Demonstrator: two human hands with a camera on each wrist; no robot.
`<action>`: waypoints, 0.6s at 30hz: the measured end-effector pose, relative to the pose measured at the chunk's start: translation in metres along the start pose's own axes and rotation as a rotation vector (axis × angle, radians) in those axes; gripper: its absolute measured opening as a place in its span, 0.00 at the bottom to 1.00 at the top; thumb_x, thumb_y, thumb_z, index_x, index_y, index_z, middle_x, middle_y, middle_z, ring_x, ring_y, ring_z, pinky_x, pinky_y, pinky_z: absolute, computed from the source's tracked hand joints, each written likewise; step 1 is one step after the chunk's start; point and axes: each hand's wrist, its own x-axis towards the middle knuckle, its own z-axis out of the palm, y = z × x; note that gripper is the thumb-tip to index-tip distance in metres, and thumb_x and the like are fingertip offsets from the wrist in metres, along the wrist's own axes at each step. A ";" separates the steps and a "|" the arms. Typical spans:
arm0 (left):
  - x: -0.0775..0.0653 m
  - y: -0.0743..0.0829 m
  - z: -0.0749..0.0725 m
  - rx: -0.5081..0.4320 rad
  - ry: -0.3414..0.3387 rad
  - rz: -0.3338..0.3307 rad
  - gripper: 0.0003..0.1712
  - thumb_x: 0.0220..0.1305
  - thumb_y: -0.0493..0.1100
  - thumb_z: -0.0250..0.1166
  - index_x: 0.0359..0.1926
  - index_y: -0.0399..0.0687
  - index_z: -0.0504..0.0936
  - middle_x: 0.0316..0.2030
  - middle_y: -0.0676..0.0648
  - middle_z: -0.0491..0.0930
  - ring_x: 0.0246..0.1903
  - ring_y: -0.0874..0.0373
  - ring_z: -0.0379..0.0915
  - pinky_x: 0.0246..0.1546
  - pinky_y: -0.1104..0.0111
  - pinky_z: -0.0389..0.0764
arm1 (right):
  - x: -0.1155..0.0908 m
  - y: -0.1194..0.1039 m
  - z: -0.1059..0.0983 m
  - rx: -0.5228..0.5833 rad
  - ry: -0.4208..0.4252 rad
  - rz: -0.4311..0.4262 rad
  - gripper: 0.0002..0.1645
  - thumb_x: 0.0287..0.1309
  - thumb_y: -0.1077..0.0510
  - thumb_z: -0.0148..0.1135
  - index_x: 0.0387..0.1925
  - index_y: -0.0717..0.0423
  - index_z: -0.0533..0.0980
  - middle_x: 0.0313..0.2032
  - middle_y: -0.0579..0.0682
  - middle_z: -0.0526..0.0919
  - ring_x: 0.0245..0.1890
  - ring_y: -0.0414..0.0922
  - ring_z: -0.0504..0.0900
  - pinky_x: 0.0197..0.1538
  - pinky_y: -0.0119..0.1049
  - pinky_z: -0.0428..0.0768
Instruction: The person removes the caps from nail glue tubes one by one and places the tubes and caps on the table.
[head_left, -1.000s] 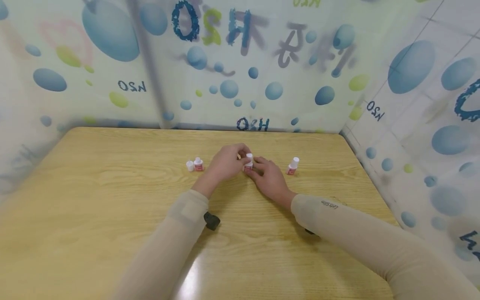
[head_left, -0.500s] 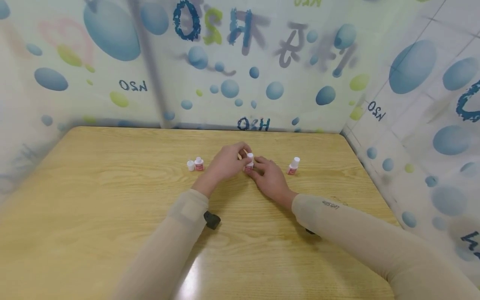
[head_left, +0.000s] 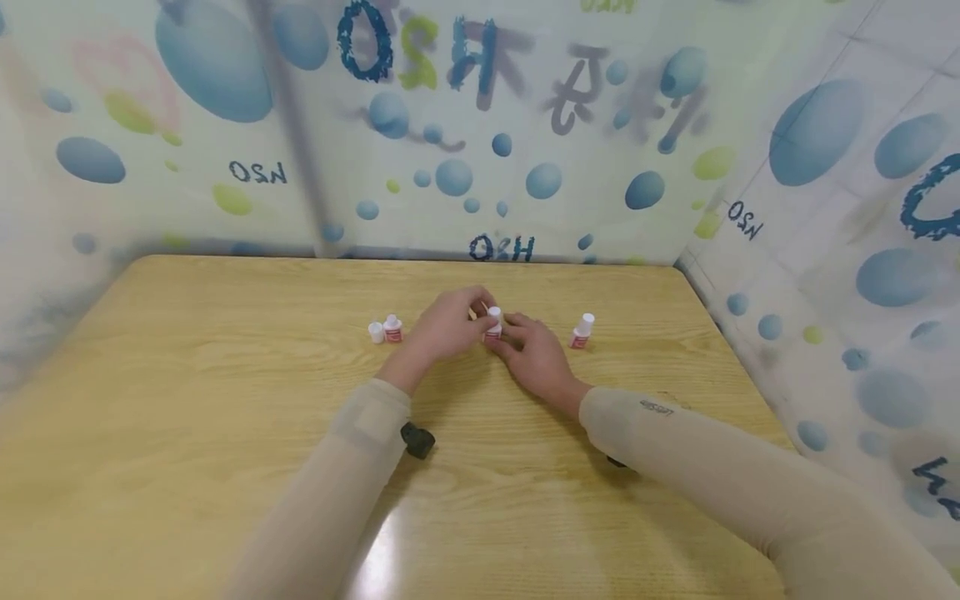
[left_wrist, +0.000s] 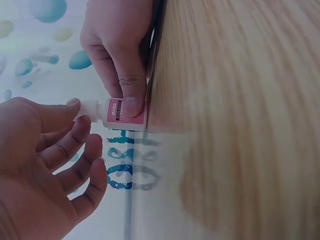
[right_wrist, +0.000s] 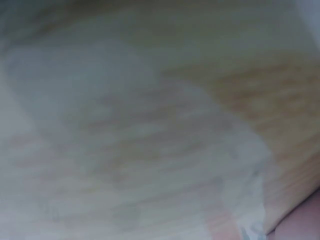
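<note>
A small white bottle with a pink label (left_wrist: 137, 120) stands upright on the table between both hands. Its white cap (left_wrist: 88, 111) is pinched by the thumb and index finger of my left hand (head_left: 448, 323), whose other fingers are loosely bent in the left wrist view. My right hand (head_left: 536, 357) grips the bottle's body low down, thumb across the label. In the right wrist view, only a sliver of the hand (right_wrist: 302, 220) shows at the lower right corner; the bottle is out of sight there.
Left of the hands stands a similar uncapped bottle (head_left: 393, 330), with a loose white cap (head_left: 377, 333) beside it. Another capped bottle (head_left: 582, 332) stands to the right. The wooden table (head_left: 247, 400) meets a bubble-patterned curtain (head_left: 420, 217) at its back edge.
The head view has shifted slightly. Both hands keep their places on the bottle and cap, and the other bottles stand as before.
</note>
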 end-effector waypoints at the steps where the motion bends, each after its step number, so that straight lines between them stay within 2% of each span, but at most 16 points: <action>1: 0.000 0.000 0.001 0.002 0.005 -0.003 0.13 0.81 0.50 0.61 0.57 0.51 0.80 0.51 0.47 0.84 0.42 0.51 0.78 0.38 0.63 0.80 | -0.001 0.000 0.000 0.000 -0.001 0.001 0.28 0.77 0.42 0.61 0.70 0.49 0.78 0.74 0.54 0.76 0.77 0.57 0.72 0.82 0.57 0.62; 9: 0.001 -0.001 0.001 -0.024 0.043 0.021 0.15 0.79 0.54 0.63 0.54 0.51 0.78 0.47 0.48 0.84 0.40 0.52 0.78 0.36 0.64 0.79 | -0.003 -0.002 -0.003 -0.011 0.004 -0.031 0.28 0.77 0.44 0.62 0.70 0.52 0.79 0.72 0.51 0.79 0.74 0.55 0.75 0.78 0.56 0.69; 13: 0.002 -0.003 0.000 -0.023 0.049 0.029 0.15 0.79 0.55 0.63 0.53 0.51 0.78 0.46 0.48 0.83 0.39 0.53 0.77 0.35 0.65 0.77 | -0.003 -0.002 -0.002 -0.012 -0.002 -0.014 0.29 0.77 0.43 0.61 0.72 0.50 0.76 0.74 0.51 0.77 0.75 0.56 0.74 0.79 0.57 0.68; 18: 0.002 -0.005 -0.003 -0.040 0.112 0.028 0.15 0.76 0.55 0.66 0.51 0.51 0.80 0.46 0.49 0.83 0.40 0.52 0.78 0.35 0.64 0.77 | -0.002 -0.003 -0.001 -0.018 -0.008 0.022 0.30 0.76 0.42 0.62 0.72 0.50 0.76 0.75 0.54 0.75 0.77 0.57 0.72 0.82 0.56 0.62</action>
